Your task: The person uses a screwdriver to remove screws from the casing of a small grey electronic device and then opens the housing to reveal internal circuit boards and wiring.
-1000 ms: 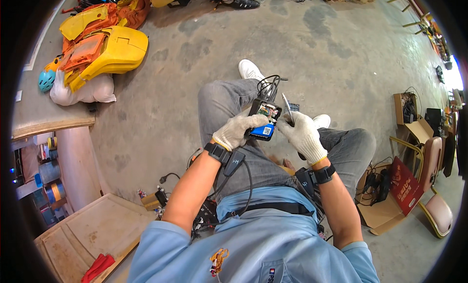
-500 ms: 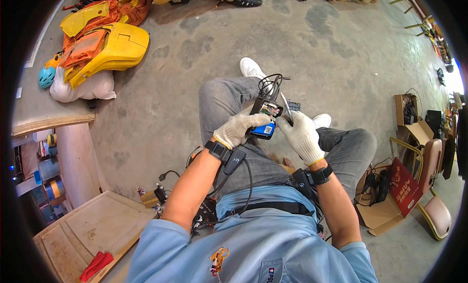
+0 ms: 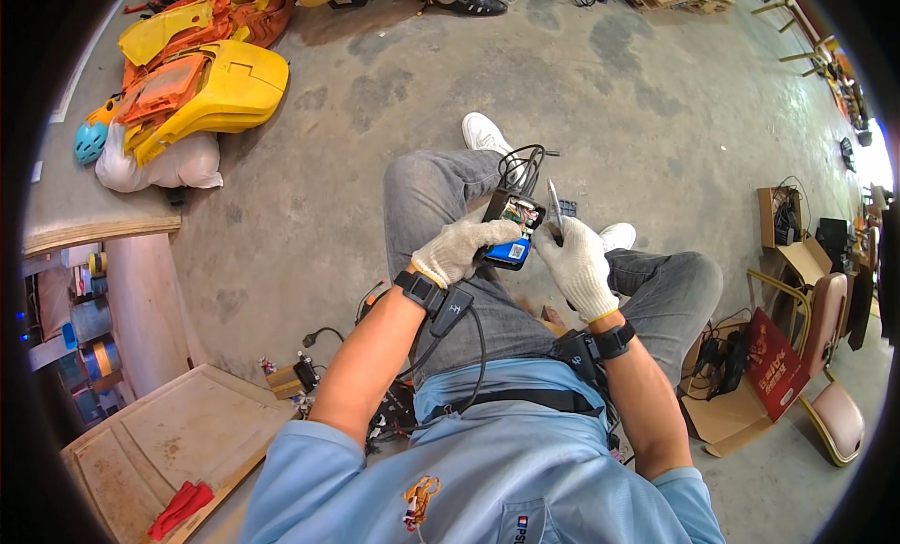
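My left hand (image 3: pixel 459 252), in a white knit glove, is closed around an opened black device box (image 3: pixel 509 254). Coloured wires and a blue part with a square printed label show inside the box. A coil of black cable (image 3: pixel 527 162) lies at its far end. My right hand (image 3: pixel 577 268), gloved too, is at the box's right side and grips a slim silver pen-like tool (image 3: pixel 554 199). The tool's tip points up and away from the box; its exact kind is unclear. Just beyond the right hand lies a small dark ribbed piece (image 3: pixel 568 208).
Yellow and orange plastic shells (image 3: pixel 234 85) are piled at far left by a white sack (image 3: pixel 159 164). A wooden board (image 3: pixel 178 432) lies near left. To the right are an open cardboard box (image 3: pixel 727 413) and a chair (image 3: pixel 834 417). Another person's shoe (image 3: pixel 473 0) shows at the top.
My right hand has shifted slightly, and the silver tool has swung a little to the right and more upright. The left hand and the device box stay nearly in place.
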Demonstrator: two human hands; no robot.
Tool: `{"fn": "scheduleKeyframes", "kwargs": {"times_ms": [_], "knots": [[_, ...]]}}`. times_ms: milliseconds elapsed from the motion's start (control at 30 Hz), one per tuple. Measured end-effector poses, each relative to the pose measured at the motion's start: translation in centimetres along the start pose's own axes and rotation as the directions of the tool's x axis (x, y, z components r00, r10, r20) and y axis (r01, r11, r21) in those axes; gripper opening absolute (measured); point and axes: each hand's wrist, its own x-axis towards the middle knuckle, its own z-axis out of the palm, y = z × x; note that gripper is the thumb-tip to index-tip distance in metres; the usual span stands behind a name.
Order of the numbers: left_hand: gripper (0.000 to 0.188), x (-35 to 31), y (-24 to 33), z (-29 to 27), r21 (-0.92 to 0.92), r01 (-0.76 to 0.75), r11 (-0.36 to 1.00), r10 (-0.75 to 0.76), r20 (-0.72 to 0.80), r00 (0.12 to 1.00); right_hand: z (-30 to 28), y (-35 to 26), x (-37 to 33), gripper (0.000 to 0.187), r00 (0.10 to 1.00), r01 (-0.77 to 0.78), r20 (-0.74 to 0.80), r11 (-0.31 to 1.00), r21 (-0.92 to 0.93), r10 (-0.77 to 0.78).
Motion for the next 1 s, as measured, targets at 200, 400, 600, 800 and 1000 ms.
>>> {"fn": "scheduleKeyframes", "kwargs": {"times_ms": [200, 400, 600, 800, 1000], "knots": [[0.057, 0.1, -0.1, 0.0, -0.034, -0.005, 0.999, 0.005, 0.006, 1.0, 0.0, -0.2, 0.0, 0.03, 1.0, -0.027, 0.007, 1.0, -0.012, 0.027], [0.06, 0.0, -0.1, -0.2, -0.008, -0.009, 1.0, 0.009, 0.018, 1.0, 0.3, -0.9, -0.1, 0.03, 0.999, -0.049, -0.016, 0.999, -0.004, 0.049], [0.059, 0.5, -0.9, -0.9, 0.03, -0.006, 1.0, 0.006, 0.014, 1.0, 0.5, -1.2, 0.0, 0.025, 0.998, -0.063, -0.019, 0.998, 0.014, 0.063], [0.055, 0.3, -0.8, -0.8, 0.032, -0.005, 0.999, 0.005, 0.009, 1.0, 0.7, -1.4, 0.4, 0.025, 0.999, -0.05, 0.003, 0.999, -0.014, 0.05], [0.052, 0.4, -0.9, -0.8, -0.041, -0.015, 0.999, 0.016, 0.015, 1.0, 0.9, -1.6, 0.9, 0.025, 0.999, -0.039, 0.025, 0.999, 0.025, 0.038]]}}
